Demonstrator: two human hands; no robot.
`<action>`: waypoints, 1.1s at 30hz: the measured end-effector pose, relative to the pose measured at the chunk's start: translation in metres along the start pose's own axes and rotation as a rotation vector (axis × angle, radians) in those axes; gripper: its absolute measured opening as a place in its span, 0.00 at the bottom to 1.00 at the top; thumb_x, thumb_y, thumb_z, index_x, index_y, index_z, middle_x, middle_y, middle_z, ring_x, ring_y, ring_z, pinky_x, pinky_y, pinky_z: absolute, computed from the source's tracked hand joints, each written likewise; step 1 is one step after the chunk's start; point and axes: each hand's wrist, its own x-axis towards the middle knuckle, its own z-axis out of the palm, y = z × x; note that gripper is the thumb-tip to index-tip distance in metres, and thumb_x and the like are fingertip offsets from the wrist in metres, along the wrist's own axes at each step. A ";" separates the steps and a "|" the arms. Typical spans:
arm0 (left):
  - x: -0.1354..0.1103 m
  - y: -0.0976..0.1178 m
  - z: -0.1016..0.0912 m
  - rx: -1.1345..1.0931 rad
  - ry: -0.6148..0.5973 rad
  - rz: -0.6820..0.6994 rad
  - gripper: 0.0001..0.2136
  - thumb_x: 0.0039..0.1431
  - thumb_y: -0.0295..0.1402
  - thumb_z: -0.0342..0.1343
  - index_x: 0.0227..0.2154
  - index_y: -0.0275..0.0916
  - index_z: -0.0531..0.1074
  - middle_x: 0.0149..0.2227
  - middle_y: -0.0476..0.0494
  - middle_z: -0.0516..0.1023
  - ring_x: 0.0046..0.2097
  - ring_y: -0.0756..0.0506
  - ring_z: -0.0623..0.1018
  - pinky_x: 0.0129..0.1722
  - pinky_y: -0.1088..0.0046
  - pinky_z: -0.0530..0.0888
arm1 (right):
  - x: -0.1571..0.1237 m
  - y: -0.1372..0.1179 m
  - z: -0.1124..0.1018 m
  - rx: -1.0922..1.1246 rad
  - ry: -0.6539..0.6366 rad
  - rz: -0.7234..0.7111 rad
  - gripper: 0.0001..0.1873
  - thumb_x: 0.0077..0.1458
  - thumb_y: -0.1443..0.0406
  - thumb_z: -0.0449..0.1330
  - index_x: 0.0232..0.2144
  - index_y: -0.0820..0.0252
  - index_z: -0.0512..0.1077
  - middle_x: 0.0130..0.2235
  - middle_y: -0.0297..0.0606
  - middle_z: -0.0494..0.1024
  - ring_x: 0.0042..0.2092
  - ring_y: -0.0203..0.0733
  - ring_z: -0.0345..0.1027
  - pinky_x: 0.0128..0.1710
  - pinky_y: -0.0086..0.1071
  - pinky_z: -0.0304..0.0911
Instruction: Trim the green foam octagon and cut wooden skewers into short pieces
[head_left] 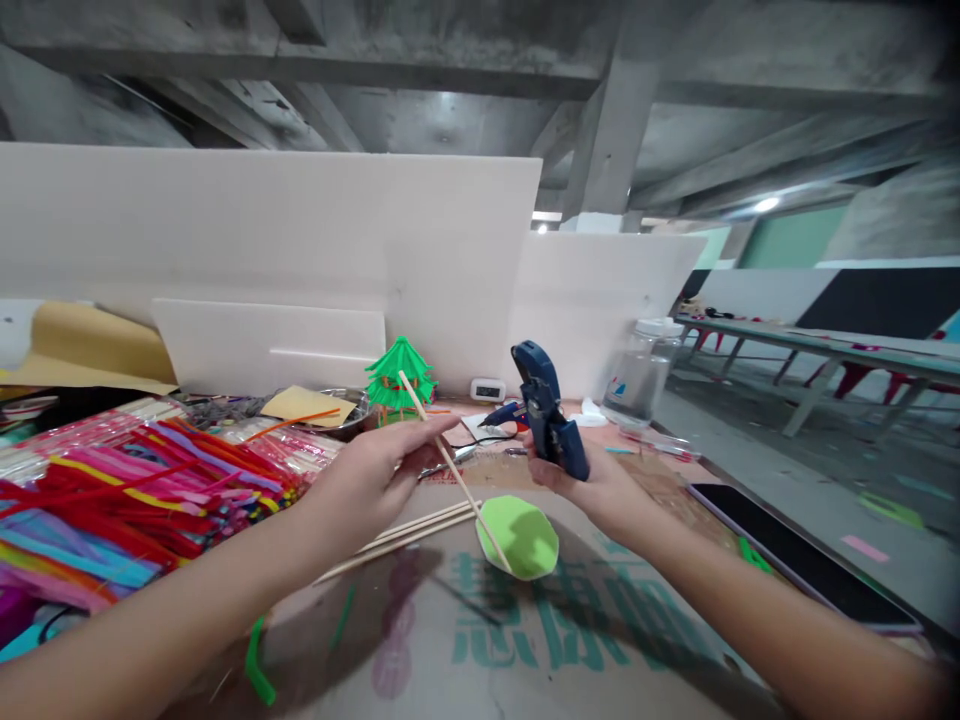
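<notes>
My left hand (375, 470) pinches a thin pale wooden stick (457, 475), held at a slant. Its lower end is over a light green eight-sided piece (529, 540) on the cardboard; I cannot tell whether they touch. My right hand (592, 485) is closed around a dark blue hand tool (546, 405), raised upright; its exact kind is unclear. More wooden sticks (420, 530) lie left of the green piece. Behind my left hand stands a small green tiered-roof model (401, 380). Between my hands, farther back, lies a dark blue tool with a pointed nozzle (504, 414).
Colourful pipe cleaners (150, 490) pile up at left. A small white digital display (488, 388) and a clear plastic jug (641, 375) stand before white boards (300, 220). A phone (795, 550) lies at right; a green strip (259, 665) is near the front.
</notes>
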 end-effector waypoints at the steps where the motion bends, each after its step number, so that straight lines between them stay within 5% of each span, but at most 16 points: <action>1: -0.001 -0.003 0.002 0.066 0.025 0.053 0.17 0.63 0.28 0.49 0.54 0.39 0.69 0.43 0.45 0.81 0.42 0.47 0.79 0.42 0.73 0.74 | 0.000 0.000 0.000 -0.003 0.006 0.004 0.15 0.54 0.53 0.58 0.37 0.58 0.68 0.37 0.38 0.72 0.39 0.45 0.68 0.41 0.38 0.64; 6: -0.004 -0.011 0.006 0.401 0.111 0.211 0.09 0.64 0.30 0.50 0.41 0.40 0.75 0.33 0.46 0.80 0.34 0.47 0.77 0.34 0.73 0.71 | -0.001 0.000 0.000 -0.006 0.015 -0.011 0.16 0.54 0.53 0.58 0.37 0.58 0.67 0.37 0.38 0.73 0.40 0.45 0.68 0.42 0.39 0.64; 9: -0.002 -0.002 0.000 0.434 0.043 0.137 0.14 0.66 0.33 0.45 0.30 0.37 0.74 0.31 0.42 0.75 0.36 0.44 0.74 0.35 0.70 0.69 | -0.001 -0.002 0.000 -0.025 0.028 -0.028 0.14 0.54 0.54 0.58 0.36 0.58 0.67 0.37 0.39 0.73 0.40 0.46 0.69 0.42 0.40 0.65; 12: -0.001 0.011 -0.005 0.202 -0.046 -0.027 0.19 0.68 0.38 0.39 0.26 0.37 0.70 0.29 0.44 0.72 0.34 0.46 0.72 0.34 0.71 0.67 | -0.002 -0.003 0.001 -0.024 0.030 -0.008 0.14 0.55 0.55 0.57 0.38 0.58 0.67 0.37 0.39 0.73 0.39 0.46 0.69 0.41 0.40 0.65; 16: -0.002 0.018 -0.004 -0.199 -0.209 -0.219 0.19 0.68 0.42 0.37 0.41 0.39 0.71 0.23 0.50 0.69 0.27 0.48 0.71 0.28 0.74 0.66 | -0.003 -0.002 0.003 -0.064 0.047 -0.003 0.15 0.55 0.56 0.58 0.40 0.59 0.66 0.36 0.40 0.74 0.38 0.45 0.69 0.39 0.39 0.66; 20: -0.006 0.016 0.002 -0.378 -0.262 -0.201 0.18 0.69 0.40 0.37 0.58 0.42 0.58 0.25 0.52 0.69 0.27 0.49 0.70 0.28 0.75 0.65 | -0.006 0.001 0.002 -0.179 0.090 -0.141 0.19 0.54 0.59 0.60 0.46 0.58 0.64 0.45 0.43 0.73 0.44 0.48 0.69 0.44 0.40 0.66; 27: -0.008 0.018 0.002 -0.278 -0.300 -0.106 0.09 0.68 0.32 0.39 0.36 0.40 0.64 0.30 0.50 0.68 0.31 0.50 0.67 0.32 0.76 0.65 | -0.007 0.003 -0.006 -0.383 0.202 -0.365 0.29 0.47 0.71 0.61 0.52 0.56 0.60 0.52 0.47 0.70 0.52 0.51 0.65 0.51 0.44 0.63; 33: -0.004 0.019 -0.002 -0.159 -0.273 -0.077 0.10 0.67 0.30 0.40 0.32 0.40 0.65 0.31 0.49 0.69 0.33 0.49 0.68 0.33 0.76 0.66 | -0.010 -0.013 -0.013 -0.485 0.239 -0.432 0.31 0.41 0.75 0.58 0.51 0.56 0.62 0.51 0.46 0.71 0.52 0.52 0.66 0.51 0.45 0.63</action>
